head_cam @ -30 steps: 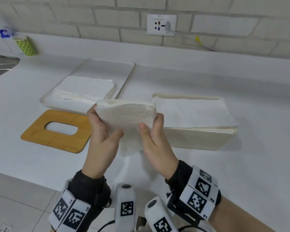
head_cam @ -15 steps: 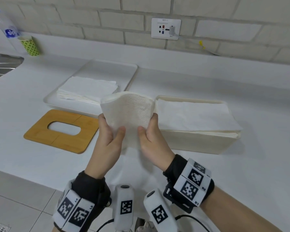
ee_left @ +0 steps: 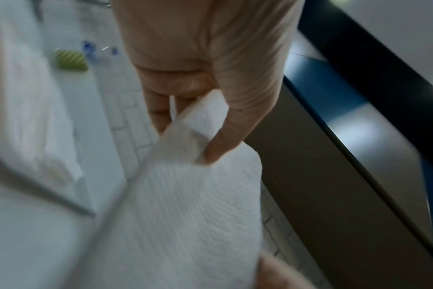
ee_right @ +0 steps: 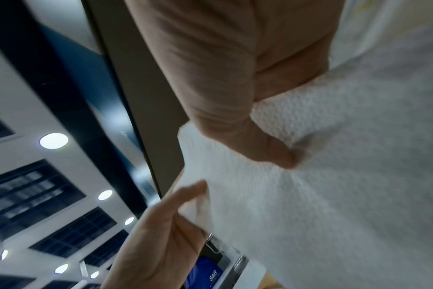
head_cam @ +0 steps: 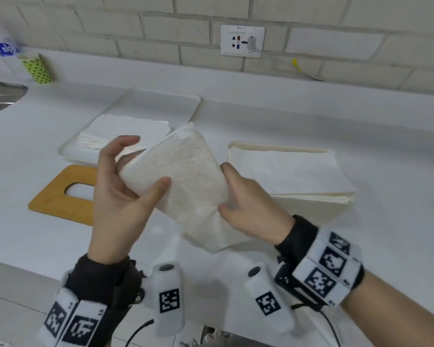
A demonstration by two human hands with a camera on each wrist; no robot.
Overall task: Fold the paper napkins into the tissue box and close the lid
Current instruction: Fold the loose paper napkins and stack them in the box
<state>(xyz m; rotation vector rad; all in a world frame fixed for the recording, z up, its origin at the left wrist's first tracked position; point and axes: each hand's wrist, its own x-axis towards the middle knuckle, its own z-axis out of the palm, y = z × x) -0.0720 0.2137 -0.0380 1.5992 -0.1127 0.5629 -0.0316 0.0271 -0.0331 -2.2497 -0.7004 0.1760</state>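
A folded white embossed napkin [head_cam: 186,176] hangs tilted in the air above the counter's front edge, held by both hands. My left hand [head_cam: 145,166] pinches its left end, thumb in front and fingers behind; the left wrist view shows that pinch on the napkin [ee_left: 198,215]. My right hand [head_cam: 226,189] grips the right edge, its thumb dug into the napkin [ee_right: 334,176]. The open cream tissue box [head_cam: 311,211] stands to the right, filled with flat napkins [head_cam: 286,171]. Its bamboo lid [head_cam: 58,196] lies flat at the left.
A white tray [head_cam: 161,101] behind the hands holds a stack of unfolded napkins [head_cam: 120,128]. A green patterned cup [head_cam: 37,68] and a plastic bottle [head_cam: 0,46] stand at the far left by a sink [head_cam: 0,96]. A wall socket [head_cam: 242,41] is behind.
The napkin stood upright between both hands; now it is tilted and turned. My left fingers have spread behind it, and my right hand has shifted down its right edge.
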